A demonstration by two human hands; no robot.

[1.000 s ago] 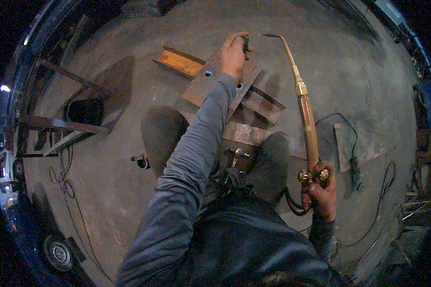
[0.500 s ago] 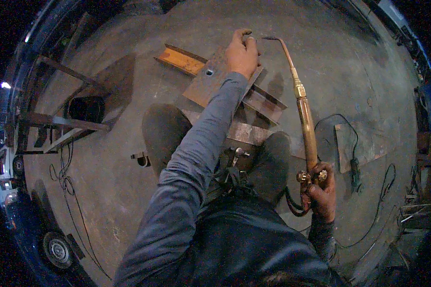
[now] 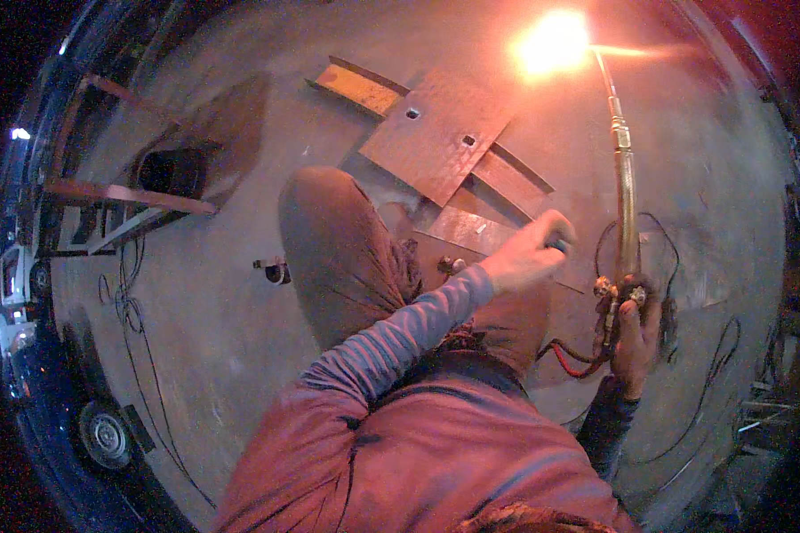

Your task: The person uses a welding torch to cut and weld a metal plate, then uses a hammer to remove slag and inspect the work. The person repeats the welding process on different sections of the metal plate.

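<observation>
My right hand point(image 3: 636, 346) grips a long brass gas torch point(image 3: 627, 195) low on its handle, beside the valve knobs. The torch points away from me, and a large bright flame point(image 3: 551, 44) burns at its bent tip. Dark and red hoses point(image 3: 578, 369) curve from its lower end. My left hand point(image 3: 529, 258) is over my right knee, left of the torch handle, its fingers curled round a small dark object point(image 3: 556, 242) too small to name. Ahead, a rusty steel plate point(image 3: 440, 129) with two holes lies across steel channels point(image 3: 356, 87).
A smaller metal plate point(image 3: 467, 229) lies between my knees and the channels. At left stands a metal frame point(image 3: 133, 191), with loose cable point(image 3: 126, 311) below it. A vehicle wheel point(image 3: 107, 435) shows at lower left. Another cable point(image 3: 716, 373) lies on the floor at right.
A flame has appeared at the torch tip, lighting the scene orange. My left hand has drawn back from the tip toward my knee. The torch and right hand have shifted to the right.
</observation>
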